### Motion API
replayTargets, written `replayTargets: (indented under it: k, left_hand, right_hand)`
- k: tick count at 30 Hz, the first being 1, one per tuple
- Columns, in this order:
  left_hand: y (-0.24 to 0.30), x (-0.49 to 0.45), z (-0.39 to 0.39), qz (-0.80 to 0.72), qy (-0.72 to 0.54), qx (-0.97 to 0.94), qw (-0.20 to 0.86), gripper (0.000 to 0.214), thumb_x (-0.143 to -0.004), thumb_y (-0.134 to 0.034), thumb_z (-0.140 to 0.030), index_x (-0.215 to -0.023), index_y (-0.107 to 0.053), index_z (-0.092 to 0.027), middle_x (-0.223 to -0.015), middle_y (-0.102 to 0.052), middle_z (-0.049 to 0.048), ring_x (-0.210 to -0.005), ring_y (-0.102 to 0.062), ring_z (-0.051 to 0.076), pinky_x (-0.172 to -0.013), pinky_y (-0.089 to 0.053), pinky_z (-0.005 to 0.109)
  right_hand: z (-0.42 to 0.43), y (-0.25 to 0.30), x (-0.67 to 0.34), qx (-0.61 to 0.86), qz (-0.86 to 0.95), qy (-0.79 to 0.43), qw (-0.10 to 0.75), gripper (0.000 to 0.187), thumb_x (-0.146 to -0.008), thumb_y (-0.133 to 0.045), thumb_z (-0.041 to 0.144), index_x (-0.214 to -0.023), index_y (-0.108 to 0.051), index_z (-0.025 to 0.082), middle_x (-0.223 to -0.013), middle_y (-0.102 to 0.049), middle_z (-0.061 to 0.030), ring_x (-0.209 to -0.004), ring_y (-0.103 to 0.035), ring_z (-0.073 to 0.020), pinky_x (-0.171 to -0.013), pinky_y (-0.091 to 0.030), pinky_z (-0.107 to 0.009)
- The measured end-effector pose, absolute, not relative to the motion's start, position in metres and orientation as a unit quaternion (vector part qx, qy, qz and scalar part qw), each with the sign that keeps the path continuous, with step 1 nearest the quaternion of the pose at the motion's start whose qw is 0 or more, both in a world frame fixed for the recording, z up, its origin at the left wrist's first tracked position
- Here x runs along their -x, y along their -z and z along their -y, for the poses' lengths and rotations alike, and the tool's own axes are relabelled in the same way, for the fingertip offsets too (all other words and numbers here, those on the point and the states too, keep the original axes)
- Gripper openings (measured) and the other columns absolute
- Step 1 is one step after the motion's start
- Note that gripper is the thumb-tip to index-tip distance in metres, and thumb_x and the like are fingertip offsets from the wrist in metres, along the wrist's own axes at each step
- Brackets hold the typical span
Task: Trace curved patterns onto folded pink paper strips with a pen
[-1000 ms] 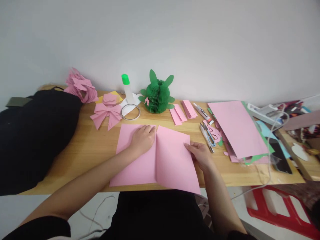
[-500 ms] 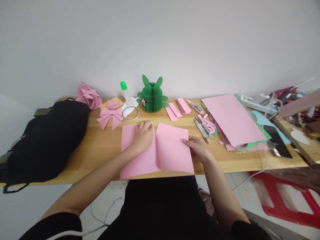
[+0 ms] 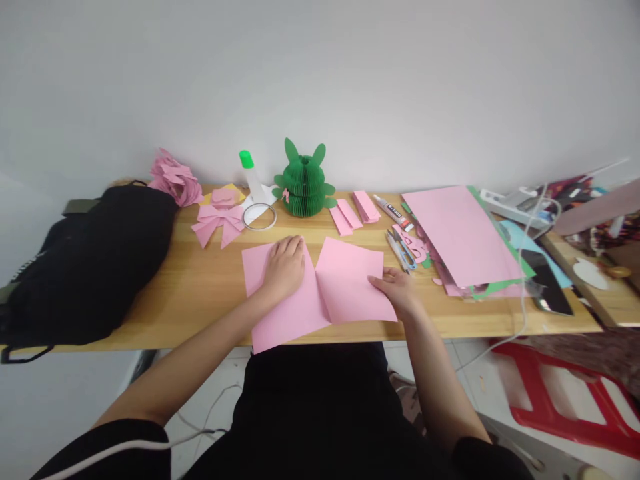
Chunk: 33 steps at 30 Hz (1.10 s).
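A sheet of pink paper [image 3: 353, 287] with a crease down its middle lies at the table's front edge, its right half lifted and bowed. My left hand [image 3: 287, 267] rests flat on the left half, fingers stretched out over it. The right edge is pinched by my right hand [image 3: 397, 291], thumb on top and fingers partly hidden beneath. Beyond the sheet stand a green paper honeycomb figure [image 3: 304, 190] and a green-capped glue bottle [image 3: 250, 175]. A pink paper bow [image 3: 219, 223] and folded pink strips [image 3: 345, 217] lie near them.
A black bag [image 3: 95, 267] fills the left end. To the right are small scissors [image 3: 409, 253], a glue tube [image 3: 394, 212], stacked pink and green sheets [image 3: 465, 233], a phone [image 3: 547, 283] and a power strip [image 3: 520, 207]. A white cable hangs over the front edge. Below is a red stool [image 3: 560, 400].
The sheet has turned anticlockwise, its right half raised at the near side. My right hand has moved slightly right with that edge; the left hand stays on the sheet. The view has shifted slightly.
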<state>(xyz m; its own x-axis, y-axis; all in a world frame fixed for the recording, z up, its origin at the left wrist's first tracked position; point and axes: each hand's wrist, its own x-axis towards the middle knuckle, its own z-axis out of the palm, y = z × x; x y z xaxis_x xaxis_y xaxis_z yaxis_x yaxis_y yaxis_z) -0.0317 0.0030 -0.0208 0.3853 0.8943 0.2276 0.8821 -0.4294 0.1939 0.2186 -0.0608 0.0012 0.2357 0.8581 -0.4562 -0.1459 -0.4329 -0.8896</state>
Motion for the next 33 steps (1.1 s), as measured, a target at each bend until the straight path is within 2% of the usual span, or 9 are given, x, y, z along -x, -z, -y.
replayTargets:
  k: [8,12,18,25,33]
  left_hand:
    - [0.001,0.026,0.013,-0.542,-0.126,-0.831,0.03,0.044,-0.094,-0.034,-0.008,-0.129,-0.059,-0.003,-0.142,-0.055,0.0233,-0.134,-0.049,0.032,-0.114,-0.037,0.049]
    - [0.003,0.018,0.028,-0.55,-0.11,-0.827,0.047,0.044,-0.097,-0.036,-0.017,-0.135,-0.053,-0.003,-0.149,-0.049,0.023,-0.14,-0.044,0.033,-0.116,-0.036,0.05]
    - [0.014,0.014,0.037,-0.578,-0.085,-0.808,0.077,0.05,-0.101,-0.031,-0.025,-0.146,-0.043,-0.004,-0.156,-0.04,0.0209,-0.148,-0.034,0.03,-0.12,-0.03,0.05]
    - [0.009,0.013,0.039,-0.589,-0.076,-0.799,0.094,0.055,-0.102,-0.026,-0.028,-0.149,-0.039,-0.002,-0.16,-0.034,0.0189,-0.151,-0.029,0.029,-0.124,-0.024,0.049]
    - [0.008,0.012,0.039,-0.591,-0.077,-0.796,0.104,0.056,-0.102,-0.026,-0.027,-0.149,-0.039,0.0,-0.161,-0.032,0.0184,-0.151,-0.027,0.029,-0.125,-0.022,0.047]
  right_hand:
    - [0.065,-0.023,-0.222,0.653,0.231,-0.585,0.422,0.026,-0.065,-0.084,0.021,-0.084,-0.067,0.019,-0.066,-0.074,-0.0011,-0.051,-0.066,-0.0151,-0.045,-0.051,-0.023]
    - [0.07,-0.029,-0.222,0.645,0.232,-0.604,0.406,0.018,-0.069,-0.081,0.022,-0.083,-0.07,0.018,-0.075,-0.077,-0.0055,-0.055,-0.068,-0.0163,-0.048,-0.053,-0.025]
    - [0.08,-0.023,-0.22,0.651,0.24,-0.587,0.418,0.027,-0.064,-0.082,0.015,-0.086,-0.067,0.02,-0.075,-0.079,-0.0031,-0.061,-0.071,-0.0174,-0.059,-0.059,-0.027]
    - [0.092,-0.005,-0.219,0.651,0.256,-0.564,0.439,0.028,-0.062,-0.082,0.028,-0.079,-0.061,0.021,-0.067,-0.075,0.0007,-0.06,-0.072,-0.018,-0.057,-0.057,-0.027]
    - [0.1,0.002,-0.216,0.661,0.255,-0.541,0.453,0.035,-0.06,-0.082,0.034,-0.084,-0.061,0.021,-0.065,-0.075,-0.0004,-0.06,-0.072,-0.0203,-0.057,-0.056,-0.029]
